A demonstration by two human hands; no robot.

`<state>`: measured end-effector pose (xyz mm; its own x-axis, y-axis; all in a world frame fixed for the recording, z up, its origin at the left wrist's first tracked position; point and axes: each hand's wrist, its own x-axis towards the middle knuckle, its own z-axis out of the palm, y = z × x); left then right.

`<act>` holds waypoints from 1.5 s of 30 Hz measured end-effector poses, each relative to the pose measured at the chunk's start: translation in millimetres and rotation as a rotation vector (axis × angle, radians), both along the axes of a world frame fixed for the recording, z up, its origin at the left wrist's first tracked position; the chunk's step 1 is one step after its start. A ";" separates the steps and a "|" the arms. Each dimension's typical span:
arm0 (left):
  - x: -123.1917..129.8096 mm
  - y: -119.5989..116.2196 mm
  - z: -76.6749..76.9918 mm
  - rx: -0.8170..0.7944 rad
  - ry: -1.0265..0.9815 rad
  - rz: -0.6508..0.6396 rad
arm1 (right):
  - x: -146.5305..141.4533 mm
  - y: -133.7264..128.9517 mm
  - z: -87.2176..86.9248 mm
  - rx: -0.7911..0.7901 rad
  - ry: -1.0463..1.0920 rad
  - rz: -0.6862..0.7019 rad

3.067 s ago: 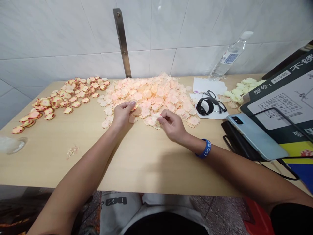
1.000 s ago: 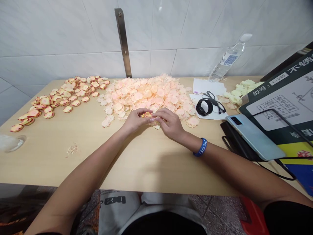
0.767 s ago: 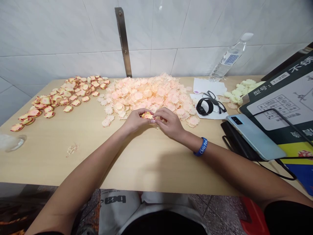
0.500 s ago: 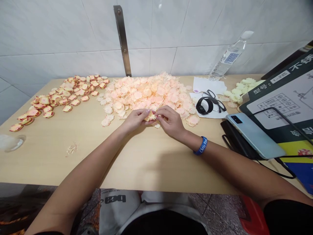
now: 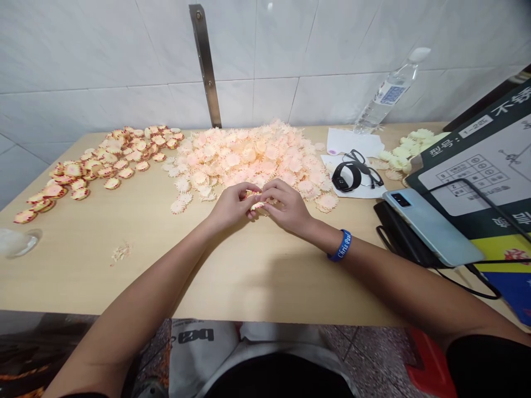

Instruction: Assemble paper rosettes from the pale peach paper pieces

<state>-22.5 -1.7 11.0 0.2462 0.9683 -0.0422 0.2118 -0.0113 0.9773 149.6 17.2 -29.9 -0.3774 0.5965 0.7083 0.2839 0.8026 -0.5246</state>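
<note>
Between my two hands is a small pale yellow, petal-edged piece (image 5: 258, 205) with reddish rims, like a plastic flower part. My left hand (image 5: 230, 205) is closed on its left side, fingers curled round it. On the right, my right hand (image 5: 288, 207) pinches its edge between thumb and fingers. Parts of the piece are hidden by the fingers. Just behind my hands lies a large heap of pale pink petal pieces (image 5: 257, 155). Farther left, thicker red-edged flower pieces (image 5: 112, 152) are spread in a loose cluster.
White petal pieces (image 5: 410, 150) lie at the right back. Beside them are a water bottle (image 5: 388, 94), glasses and a black watch (image 5: 347, 177) on paper. A phone (image 5: 433, 228), cables and a printed box (image 5: 477, 160) crowd the right. A clear cup (image 5: 19, 241) lies at the left edge.
The piece has been tilted between my fingers, so its red rim now shows more. My left fingers have shifted round it, and both hands stay at about the same spot.
</note>
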 end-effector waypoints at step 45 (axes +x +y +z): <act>-4.8 13.9 -5.1 -0.133 -0.339 0.197 | 5.8 -2.2 3.4 0.182 0.034 -0.285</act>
<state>-27.2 12.2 5.9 0.0780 0.9898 -0.1190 -0.1369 0.1289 0.9822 155.5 15.1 -26.5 -0.1885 0.5371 0.8222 0.4951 0.7750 -0.3928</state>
